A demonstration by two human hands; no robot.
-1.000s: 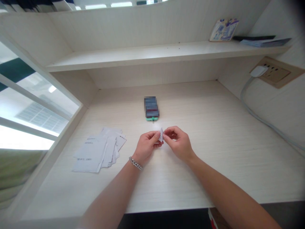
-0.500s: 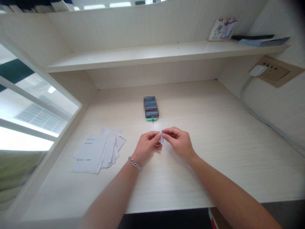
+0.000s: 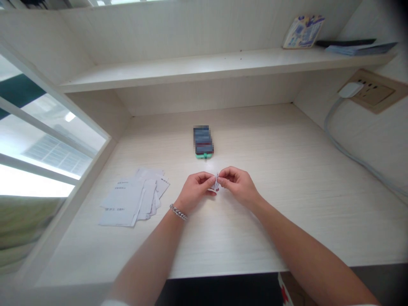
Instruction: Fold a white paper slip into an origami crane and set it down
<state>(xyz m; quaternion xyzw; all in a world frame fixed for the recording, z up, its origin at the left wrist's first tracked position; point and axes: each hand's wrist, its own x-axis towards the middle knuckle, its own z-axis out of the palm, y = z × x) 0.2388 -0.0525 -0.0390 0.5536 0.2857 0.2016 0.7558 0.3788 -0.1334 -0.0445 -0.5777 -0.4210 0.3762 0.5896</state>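
Between my two hands, just above the desk (image 3: 229, 242), is a small folded piece of white paper (image 3: 216, 184). My left hand (image 3: 197, 189) pinches its left side between thumb and fingers; a silver chain bracelet (image 3: 178, 211) circles that wrist. On the other side, my right hand (image 3: 238, 185) grips the paper's upper edge with thumb and forefinger. Fingers cover much of the paper, so its full shape is hidden. Left of my hands lies a loose pile of white paper sheets (image 3: 127, 202), some with printed lines. Beyond my hands sits a phone (image 3: 203, 140) with a green lower edge, its screen blurred.
A shelf (image 3: 191, 71) runs across the back, with a patterned packet (image 3: 303, 32) and a stack of flat papers (image 3: 360, 49) at its right. On the right wall, a white plug (image 3: 350, 89) sits in a socket panel (image 3: 379, 93), its grey cable (image 3: 347, 153) hanging along the desk side.
The view has shifted slightly. Both hands still hold the small paper, which now appears turned or opened a little, with a dark reddish spot visible at its lower part.
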